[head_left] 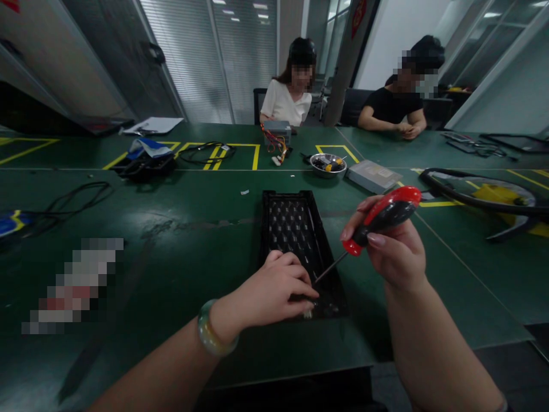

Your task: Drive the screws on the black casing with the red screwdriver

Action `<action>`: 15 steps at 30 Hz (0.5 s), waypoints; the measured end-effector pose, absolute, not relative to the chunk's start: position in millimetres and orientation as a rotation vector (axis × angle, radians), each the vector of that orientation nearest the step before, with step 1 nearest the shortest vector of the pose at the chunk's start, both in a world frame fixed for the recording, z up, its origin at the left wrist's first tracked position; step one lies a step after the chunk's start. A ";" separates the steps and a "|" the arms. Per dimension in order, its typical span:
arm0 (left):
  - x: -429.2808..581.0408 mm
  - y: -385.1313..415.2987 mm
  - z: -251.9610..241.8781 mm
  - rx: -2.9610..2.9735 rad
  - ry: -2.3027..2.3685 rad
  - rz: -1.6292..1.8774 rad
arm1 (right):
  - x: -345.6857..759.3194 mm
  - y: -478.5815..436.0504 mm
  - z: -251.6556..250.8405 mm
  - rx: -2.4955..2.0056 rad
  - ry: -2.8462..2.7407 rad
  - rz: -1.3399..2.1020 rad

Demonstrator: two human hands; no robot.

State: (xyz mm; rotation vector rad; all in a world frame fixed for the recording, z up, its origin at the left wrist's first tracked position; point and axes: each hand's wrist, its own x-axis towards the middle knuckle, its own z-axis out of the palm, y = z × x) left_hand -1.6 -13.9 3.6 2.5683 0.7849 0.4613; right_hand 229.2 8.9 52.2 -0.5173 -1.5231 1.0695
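And here's the panel (293,226), lying on the table (201,257)! Above the panel's right edge, the right hand (401,252) is wrapped around the screwdriver (388,214), shaft slanting down to the panel's near end. Over that end lies the left hand (277,289), fingers curled; whether they grip anything, I can't tell. Hands apart, but the tip's right beside those fingertips! Good form, I'd say: panel braced firmly, shaft nearer upright, tip seated before turning, fingers clear of any slip.
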 end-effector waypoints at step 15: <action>-22.4 7.9 6.7 2.327 1.414 0.836 | 217.6 24.3 41.2 -0.779 -2.382 0.396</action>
